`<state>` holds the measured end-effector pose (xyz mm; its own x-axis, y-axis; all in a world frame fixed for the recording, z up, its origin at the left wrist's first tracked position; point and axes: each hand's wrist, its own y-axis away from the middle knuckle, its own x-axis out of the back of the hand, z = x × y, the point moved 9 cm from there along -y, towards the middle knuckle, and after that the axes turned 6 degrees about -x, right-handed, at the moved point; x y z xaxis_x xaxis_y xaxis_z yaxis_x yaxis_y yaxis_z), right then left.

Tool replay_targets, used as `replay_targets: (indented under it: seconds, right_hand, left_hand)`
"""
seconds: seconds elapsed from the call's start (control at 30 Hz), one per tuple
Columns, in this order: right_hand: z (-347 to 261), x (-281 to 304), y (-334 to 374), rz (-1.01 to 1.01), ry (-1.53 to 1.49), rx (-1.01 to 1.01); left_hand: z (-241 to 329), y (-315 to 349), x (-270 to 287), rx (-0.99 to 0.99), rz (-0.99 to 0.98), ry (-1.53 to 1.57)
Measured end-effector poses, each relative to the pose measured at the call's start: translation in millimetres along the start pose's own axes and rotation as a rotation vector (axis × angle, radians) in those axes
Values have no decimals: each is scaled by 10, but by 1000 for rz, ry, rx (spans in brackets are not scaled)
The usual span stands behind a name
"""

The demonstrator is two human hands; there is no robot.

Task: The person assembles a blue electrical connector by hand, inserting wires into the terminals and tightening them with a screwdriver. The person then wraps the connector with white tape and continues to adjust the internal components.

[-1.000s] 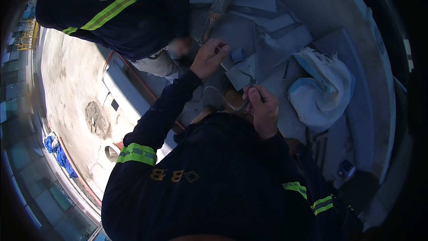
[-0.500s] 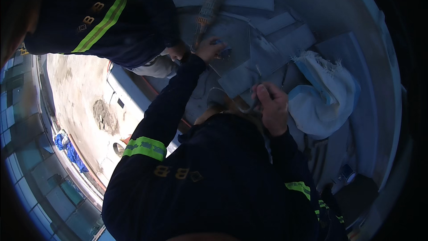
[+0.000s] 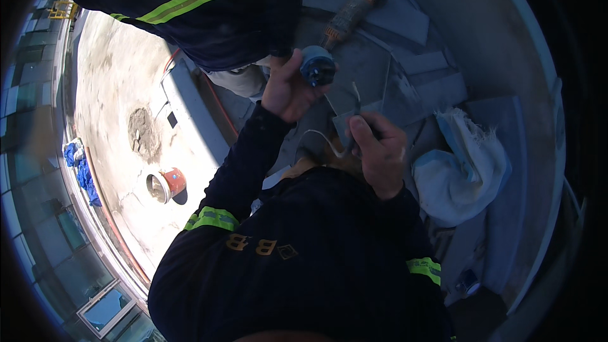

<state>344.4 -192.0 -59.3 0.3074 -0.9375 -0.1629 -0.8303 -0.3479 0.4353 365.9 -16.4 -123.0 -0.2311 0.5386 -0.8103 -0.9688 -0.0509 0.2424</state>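
My left hand point(image 3: 286, 92) is closed on a short round thing point(image 3: 316, 66) with a pale rim and a dark, glossy blue-black face; I cannot make out its kind. To the right and nearer me, my right hand point(image 3: 382, 152) pinches a thin grey cable point(image 3: 357, 97) between thumb and fingers. One end of the cable stands up above the thumb, and a pale length curves down to the left of the hand. Beyond my left hand lies a power tool point(image 3: 345, 22) with an orange-and-grey body, on the grey slabs.
A co-worker in a dark jacket point(image 3: 221, 19) with yellow-green bands is close at upper left. Flat grey slabs point(image 3: 370, 66) cover the floor ahead. A white sack point(image 3: 453, 180) lies at right, by a curved wall point(image 3: 538, 88). A reddish bucket point(image 3: 172, 183) lies on sunlit ground at left.
My left hand has drawn nearer and turned, bringing the round thing into clear sight. My right hand stays closed on the cable. The whole view has shifted, and the bucket now shows more fully.
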Motion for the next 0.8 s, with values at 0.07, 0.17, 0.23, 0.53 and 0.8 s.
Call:
replay_targets:
  seconds: [0.07, 0.17, 0.23, 0.53, 0.8]
  right_hand:
    - [-53, -81, -6, 0, 14, 26]
    - [-127, -189, -11, -1, 25, 47]
    - [-170, -246, 0, -8, 22, 53]
    - [-252, -263, 54, -9, 56, 38]
    - [-324, -97, 38, 60, 17, 50]
  left_hand:
    - [93, 47, -56, -27, -31, 25]
    - [176, 105, -115, -7, -109, 139]
    - [235, 155, -154, -16, -63, 166]
    - [455, 325, -322, -34, -99, 271]
    - [534, 369, -482, -15, -122, 361]
